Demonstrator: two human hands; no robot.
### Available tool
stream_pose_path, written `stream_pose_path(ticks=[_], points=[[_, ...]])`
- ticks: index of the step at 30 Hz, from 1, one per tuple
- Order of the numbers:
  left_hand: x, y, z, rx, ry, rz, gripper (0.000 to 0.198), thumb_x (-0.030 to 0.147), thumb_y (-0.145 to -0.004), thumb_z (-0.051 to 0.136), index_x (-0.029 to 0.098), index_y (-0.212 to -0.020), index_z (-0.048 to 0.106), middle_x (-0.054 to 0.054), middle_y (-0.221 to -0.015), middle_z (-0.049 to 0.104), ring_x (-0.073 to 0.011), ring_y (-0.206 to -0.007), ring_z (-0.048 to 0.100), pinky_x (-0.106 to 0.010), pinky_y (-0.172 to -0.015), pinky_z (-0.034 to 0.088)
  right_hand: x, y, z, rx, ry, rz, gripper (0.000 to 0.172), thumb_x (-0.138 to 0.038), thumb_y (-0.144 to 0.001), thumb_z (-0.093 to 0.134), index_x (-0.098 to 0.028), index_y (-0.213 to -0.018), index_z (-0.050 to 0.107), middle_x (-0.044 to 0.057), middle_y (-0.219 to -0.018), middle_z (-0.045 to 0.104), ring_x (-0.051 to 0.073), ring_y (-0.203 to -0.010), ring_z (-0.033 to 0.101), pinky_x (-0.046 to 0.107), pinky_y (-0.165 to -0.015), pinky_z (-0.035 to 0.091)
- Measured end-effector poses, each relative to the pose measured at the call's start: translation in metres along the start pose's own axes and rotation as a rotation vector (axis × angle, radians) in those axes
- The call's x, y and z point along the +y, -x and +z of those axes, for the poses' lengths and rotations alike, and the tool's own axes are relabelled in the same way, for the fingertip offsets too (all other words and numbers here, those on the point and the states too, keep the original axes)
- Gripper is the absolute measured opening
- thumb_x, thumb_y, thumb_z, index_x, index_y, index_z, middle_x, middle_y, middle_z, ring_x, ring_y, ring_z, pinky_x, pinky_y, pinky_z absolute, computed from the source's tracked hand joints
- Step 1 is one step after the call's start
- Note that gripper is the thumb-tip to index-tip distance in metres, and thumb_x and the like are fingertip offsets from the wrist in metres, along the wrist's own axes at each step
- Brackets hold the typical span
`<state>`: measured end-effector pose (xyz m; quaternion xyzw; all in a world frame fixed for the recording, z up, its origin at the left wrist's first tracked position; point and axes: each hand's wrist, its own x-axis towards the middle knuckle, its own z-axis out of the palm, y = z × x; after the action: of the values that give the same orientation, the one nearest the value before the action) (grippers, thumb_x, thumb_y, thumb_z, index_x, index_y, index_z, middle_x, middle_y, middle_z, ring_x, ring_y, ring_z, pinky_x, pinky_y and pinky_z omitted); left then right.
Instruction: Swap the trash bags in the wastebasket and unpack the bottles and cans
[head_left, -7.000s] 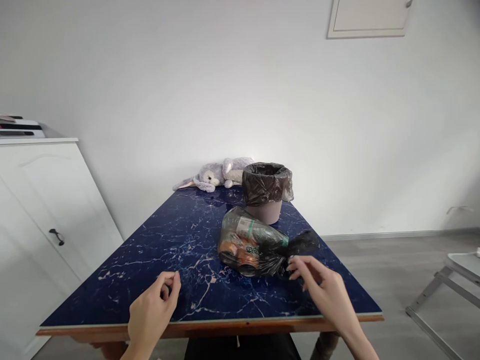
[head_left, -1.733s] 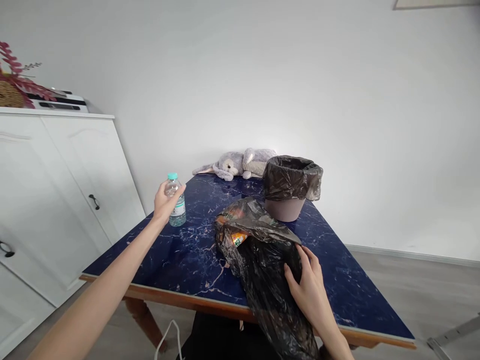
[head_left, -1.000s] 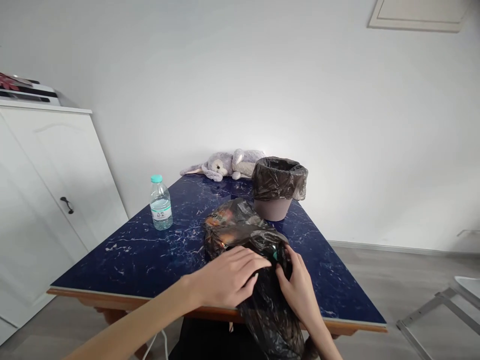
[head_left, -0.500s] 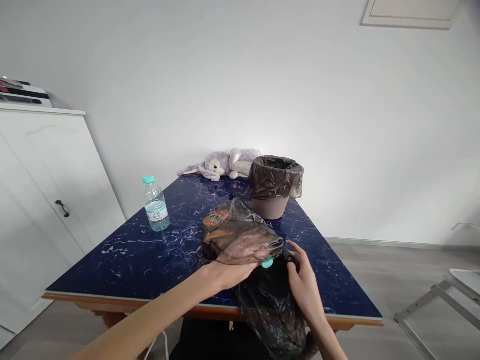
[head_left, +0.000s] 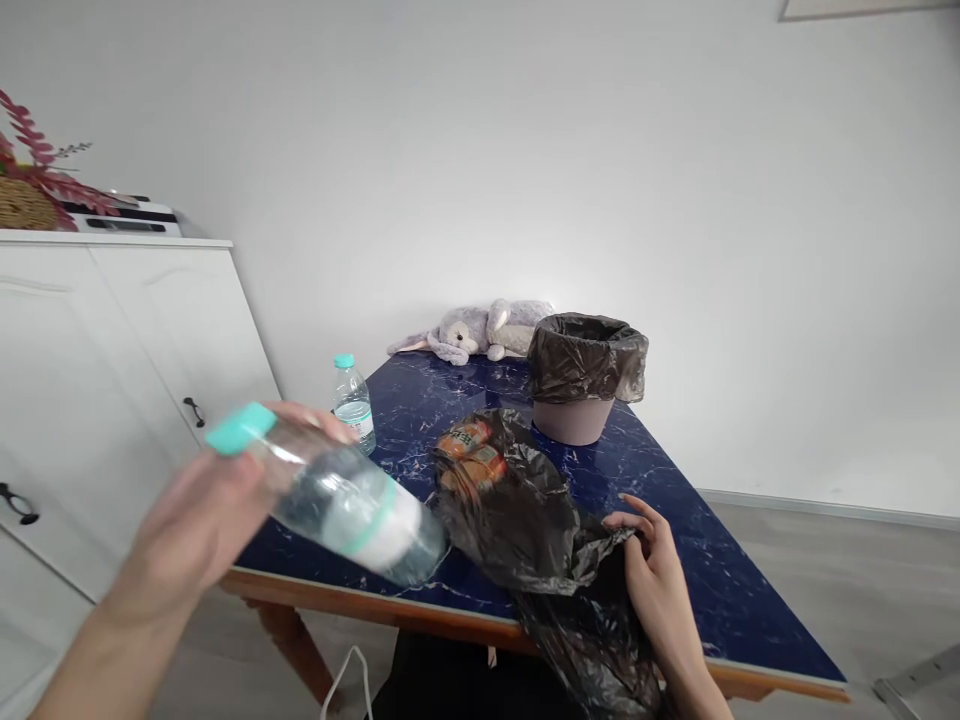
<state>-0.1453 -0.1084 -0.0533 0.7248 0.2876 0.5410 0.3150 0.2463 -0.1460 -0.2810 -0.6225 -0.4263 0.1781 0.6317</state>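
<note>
My left hand grips a clear water bottle by its neck, just below the turquoise cap. The bottle tilts, its base toward the right, and is slightly blurred. With my right hand I pinch the edge of a thin black plastic bag at its mouth. The bag lies on the table and hangs over its front edge. Orange packages show through the far left end of the bag. A second water bottle stands upright at the table's left side.
On the blue marbled table, a trash bin lined with a black bag stands at the far right. A plush rabbit lies against the wall. A white cabinet stands left of the table.
My left hand has come out of the bag, moving left with the water bottle in it. My right hand now pinches the bag's edge. The view has turned a little left.
</note>
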Motion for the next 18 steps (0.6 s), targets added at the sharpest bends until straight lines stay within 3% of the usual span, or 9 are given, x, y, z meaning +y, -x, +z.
stream_pose_path(ticks=[3, 6, 11, 15, 18], points=[[-0.03, -0.016, -0.033, 0.344, 0.012, -0.04, 0.038, 0.06, -0.091, 0.075, 0.024, -0.103, 0.072, -0.006, -0.105, 0.072, -0.0255, -0.102, 0.071, -0.036, -0.084, 0.062, -0.001, 0.0, 0.0, -0.01, 0.019, -0.001, 0.047, -0.039, -0.095, 0.05, -0.021, -0.139, 0.05, 0.008, -0.11, 0.073, 0.026, -0.099, 0.063, 0.037, -0.086, 0.043], [-0.073, -0.031, -0.052, 0.495, -0.132, -0.047, 0.046, 0.062, -0.086, 0.078, 0.021, -0.104, 0.066, -0.004, -0.106, 0.07, -0.0212, -0.103, 0.067, -0.031, -0.092, 0.056, 0.0, 0.0, 0.0, -0.01, 0.038, -0.003, 0.046, -0.04, -0.096, 0.05, -0.021, -0.138, 0.051, 0.007, -0.11, 0.073, 0.025, -0.095, 0.063, 0.037, -0.085, 0.043], [-0.132, -0.052, -0.071, 0.44, -0.429, -0.144, 0.054, 0.062, -0.095, 0.063, 0.017, -0.124, 0.059, -0.008, -0.121, 0.071, -0.0226, -0.111, 0.067, -0.034, -0.1, 0.053, 0.004, 0.0, 0.0, -0.007, 0.027, -0.025, 0.047, -0.042, -0.095, 0.052, -0.021, -0.137, 0.051, 0.008, -0.109, 0.074, 0.026, -0.099, 0.064, 0.037, -0.088, 0.044], [-0.15, -0.065, -0.073, 0.41, -0.52, -0.156, 0.053, 0.057, -0.1, 0.057, 0.014, -0.131, 0.057, -0.009, -0.13, 0.07, -0.0248, -0.12, 0.064, -0.038, -0.109, 0.049, 0.007, 0.0, 0.001, -0.016, 0.022, -0.031, 0.047, -0.043, -0.096, 0.052, -0.021, -0.138, 0.05, 0.008, -0.109, 0.073, 0.026, -0.106, 0.065, 0.039, -0.094, 0.044], [-0.162, -0.075, -0.071, 0.457, -0.613, -0.147, 0.049, 0.056, -0.1, 0.055, 0.014, -0.126, 0.057, -0.013, -0.129, 0.069, -0.0301, -0.123, 0.063, -0.044, -0.112, 0.046, 0.007, 0.0, 0.001, -0.021, 0.014, -0.022, 0.046, -0.042, -0.096, 0.053, -0.022, -0.137, 0.05, 0.008, -0.109, 0.073, 0.027, -0.111, 0.065, 0.039, -0.097, 0.044]])
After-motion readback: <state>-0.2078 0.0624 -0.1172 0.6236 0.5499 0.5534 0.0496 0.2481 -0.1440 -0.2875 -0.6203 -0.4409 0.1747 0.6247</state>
